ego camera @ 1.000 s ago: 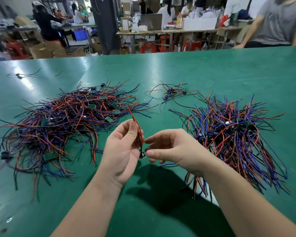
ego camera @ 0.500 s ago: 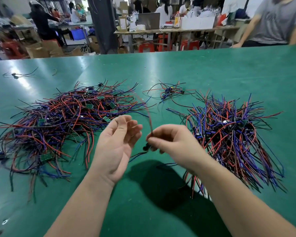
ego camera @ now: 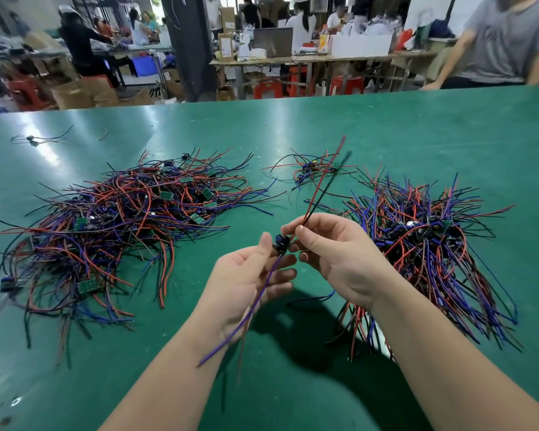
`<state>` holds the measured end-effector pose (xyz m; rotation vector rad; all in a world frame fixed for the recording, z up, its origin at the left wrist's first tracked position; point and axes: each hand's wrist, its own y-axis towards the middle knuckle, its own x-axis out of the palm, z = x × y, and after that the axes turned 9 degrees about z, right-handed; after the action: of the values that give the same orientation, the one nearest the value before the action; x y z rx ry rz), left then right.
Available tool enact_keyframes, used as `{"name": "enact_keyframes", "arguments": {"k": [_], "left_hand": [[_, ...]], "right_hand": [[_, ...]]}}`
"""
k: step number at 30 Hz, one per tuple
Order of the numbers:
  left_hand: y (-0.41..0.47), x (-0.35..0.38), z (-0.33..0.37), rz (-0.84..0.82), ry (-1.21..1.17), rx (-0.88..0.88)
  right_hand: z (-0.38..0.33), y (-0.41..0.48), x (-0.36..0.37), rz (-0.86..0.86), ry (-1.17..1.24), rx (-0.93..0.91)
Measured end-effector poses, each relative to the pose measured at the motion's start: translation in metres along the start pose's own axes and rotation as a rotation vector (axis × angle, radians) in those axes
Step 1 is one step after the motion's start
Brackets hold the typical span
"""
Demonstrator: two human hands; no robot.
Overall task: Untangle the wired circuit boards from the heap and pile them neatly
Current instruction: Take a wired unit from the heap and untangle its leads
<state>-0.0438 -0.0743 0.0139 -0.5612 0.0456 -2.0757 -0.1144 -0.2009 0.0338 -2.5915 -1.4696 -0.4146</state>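
While the right hand (ego camera: pixel 339 259) is pinching the red and black wires (ego camera: pixel 319 186) between thumb and forefinger, the left hand (ego camera: pixel 246 281) is pinching the small circuit board (ego camera: pixel 281 243) at their base, thumb against curled fingers. A purple wire (ego camera: pixel 246 318) is trailing from it across the left palm. Left of the grip, the tangled heap (ego camera: pixel 115 225) is sprawling over the green table (ego camera: pixel 417 135). Right of it, the combed pile (ego camera: pixel 433 244) is lying, with a small cluster (ego camera: pixel 311 169) sitting beyond.
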Motion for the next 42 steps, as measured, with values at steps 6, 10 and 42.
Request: {"name": "enact_keyframes", "arguments": {"k": [6, 10, 42], "left_hand": [[-0.001, -0.004, 0.004, -0.011, -0.044, -0.080], [-0.003, 0.000, 0.001, 0.029, 0.001, -0.013], [-0.024, -0.017, 0.022, -0.565, 0.671, 0.031]], "right_hand": [[0.003, 0.002, 0.001, 0.050, 0.056, 0.042], [0.005, 0.003, 0.001, 0.129, 0.018, 0.062], [-0.012, 0.017, -0.025, 0.566, 0.006, 0.089]]}}
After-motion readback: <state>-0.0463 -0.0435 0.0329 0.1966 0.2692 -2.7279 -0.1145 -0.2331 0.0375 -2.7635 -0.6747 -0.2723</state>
